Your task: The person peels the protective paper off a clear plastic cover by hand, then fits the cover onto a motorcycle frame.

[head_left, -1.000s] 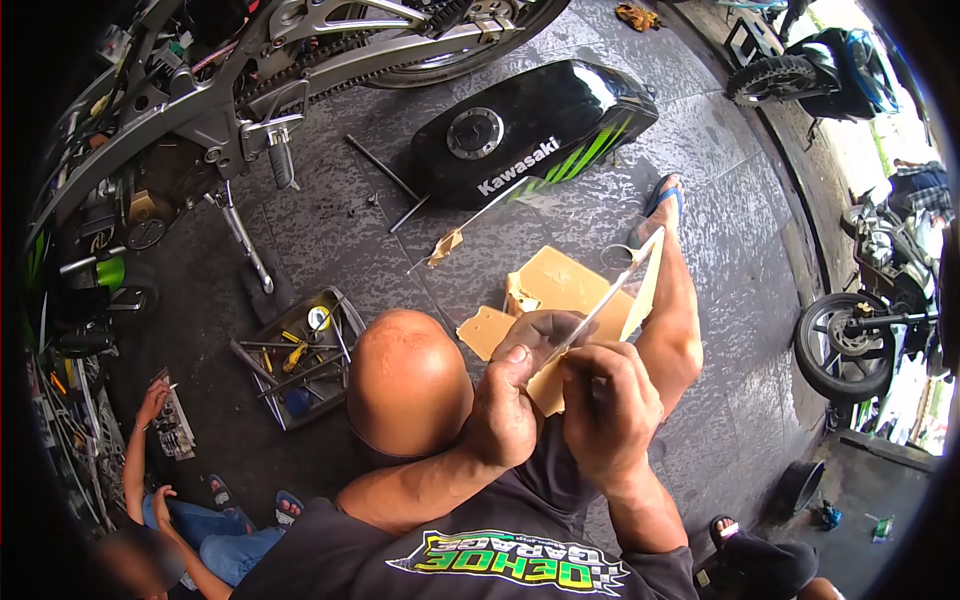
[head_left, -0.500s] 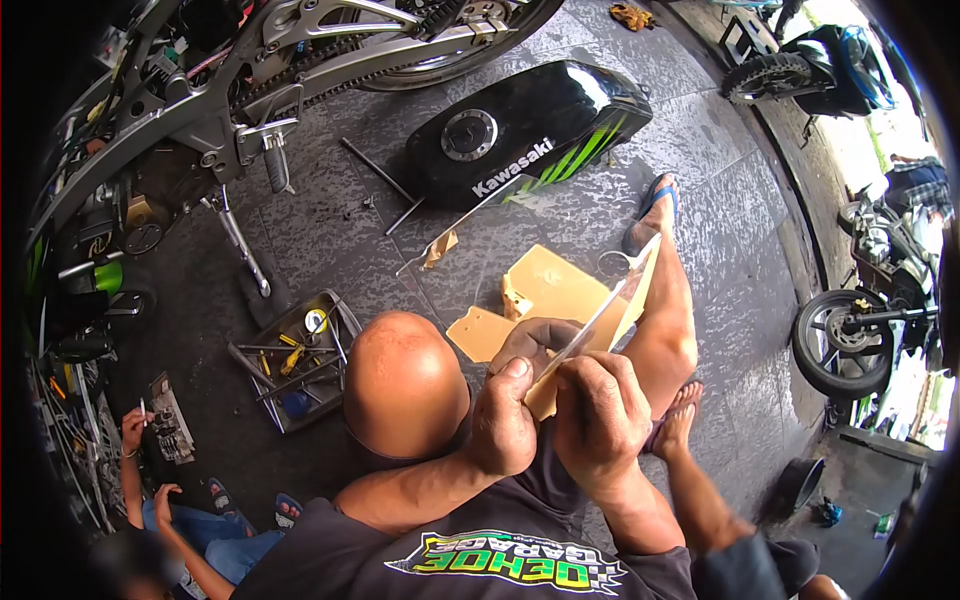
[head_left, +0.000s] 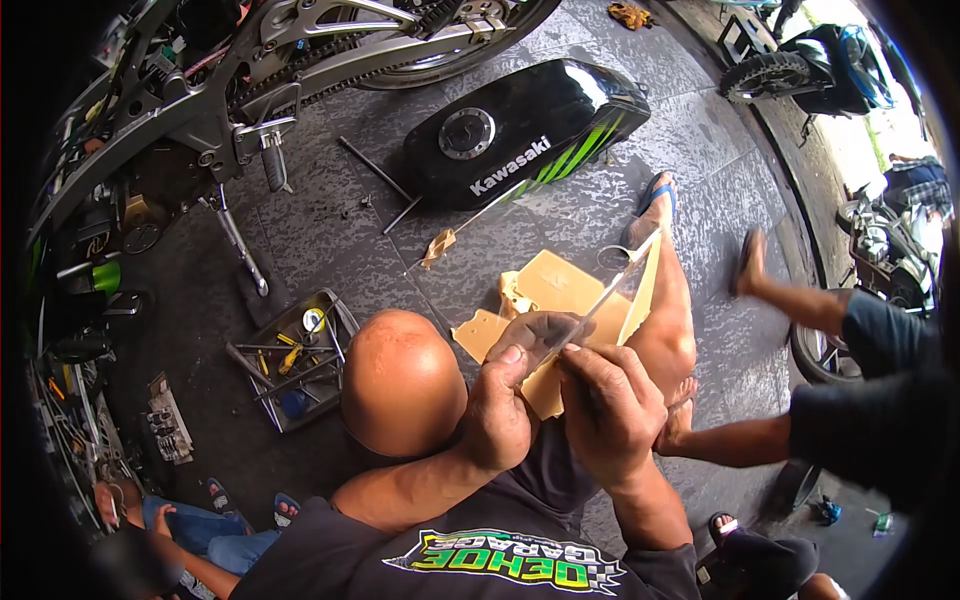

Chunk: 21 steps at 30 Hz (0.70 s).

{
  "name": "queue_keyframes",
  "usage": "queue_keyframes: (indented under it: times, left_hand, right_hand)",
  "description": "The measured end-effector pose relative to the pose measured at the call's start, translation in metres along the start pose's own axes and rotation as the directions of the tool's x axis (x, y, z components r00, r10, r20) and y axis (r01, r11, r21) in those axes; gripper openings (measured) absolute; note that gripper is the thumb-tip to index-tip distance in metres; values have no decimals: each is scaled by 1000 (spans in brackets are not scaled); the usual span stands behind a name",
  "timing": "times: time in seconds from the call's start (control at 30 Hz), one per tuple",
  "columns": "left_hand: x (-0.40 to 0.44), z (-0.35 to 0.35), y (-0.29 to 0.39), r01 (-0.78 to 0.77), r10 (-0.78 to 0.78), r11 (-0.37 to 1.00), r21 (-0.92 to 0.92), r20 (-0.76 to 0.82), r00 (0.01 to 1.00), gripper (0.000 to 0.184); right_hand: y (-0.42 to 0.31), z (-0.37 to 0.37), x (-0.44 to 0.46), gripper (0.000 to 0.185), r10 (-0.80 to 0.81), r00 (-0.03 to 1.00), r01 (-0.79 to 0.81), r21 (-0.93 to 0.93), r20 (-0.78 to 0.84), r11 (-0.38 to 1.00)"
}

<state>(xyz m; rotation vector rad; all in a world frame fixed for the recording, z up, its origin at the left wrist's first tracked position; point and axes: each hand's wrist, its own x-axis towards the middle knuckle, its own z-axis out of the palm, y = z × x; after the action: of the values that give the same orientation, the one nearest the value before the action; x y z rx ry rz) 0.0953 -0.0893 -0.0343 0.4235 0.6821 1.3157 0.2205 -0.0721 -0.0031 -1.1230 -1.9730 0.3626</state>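
1. Two bare hands over the lap, close together at the clock's centre: left hand (head_left: 500, 405), right hand (head_left: 615, 405).
2. In the left hand's curled grip, thumb uppermost: a tan, paper-like sheet (head_left: 543, 396) with a thin, clear plastic sheet (head_left: 611, 294).
3. In the right hand: a narrow thumb-and-finger pinch on the clear sheet's bright, whitish edge.
4. That edge slanting off toward 1 o'clock, up beside a bent bare leg (head_left: 676, 290).
5. At 12 o'clock, just beyond the hands: flat, ragged-edged tan pieces (head_left: 560, 283); cannot tell whether joined to the held sheet.
6. Farther out at 12: a glossy black, green-striped fuel tank (head_left: 525, 130).
7. At 9 o'clock: a rounded bare knee (head_left: 403, 380), then a dark rectangular tool tray (head_left: 343, 320); little room there.
8. Widest stretch of dark grey floor (head_left: 730, 170) at 1 o'clock, past a blue-strapped sandal (head_left: 671, 196).
9. Around 3 o'clock: another person's bare legs (head_left: 735, 440), tight against the working space.
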Motion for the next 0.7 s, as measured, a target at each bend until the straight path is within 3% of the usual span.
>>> queue_keyframes:
  times: [0.07,0.2,0.33,0.5,0.57,0.67,0.7]
  left_hand:
    - [0,1,4,26,-26,993,116,-3,1000,57]
    - [1,1,9,42,-49,984,171,35,998,57]
    - [0,5,7,63,-65,997,51,30,997,51]
    - [5,-1,5,67,-67,997,49,-1,998,55]
    - [7,0,5,94,-97,991,-91,-36,995,52]
    - [9,-5,4,133,-134,989,-58,-11,991,56]
    - [9,-1,5,168,-175,977,-128,-39,984,57]
  right_hand:
    - [0,-3,2,32,-13,1000,13,-25,23,1000]
    - [2,-4,3,29,-52,995,62,-116,91,991]
    - [7,-5,4,32,-40,982,72,-168,185,983]
    - [9,1,3,36,-136,967,150,-53,216,987]
    - [9,1,0,36,-148,961,157,-20,235,987]
    - [9,-3,-4,39,-144,945,148,8,294,989]
    - [11,-3,-5,41,-174,950,170,37,259,985]
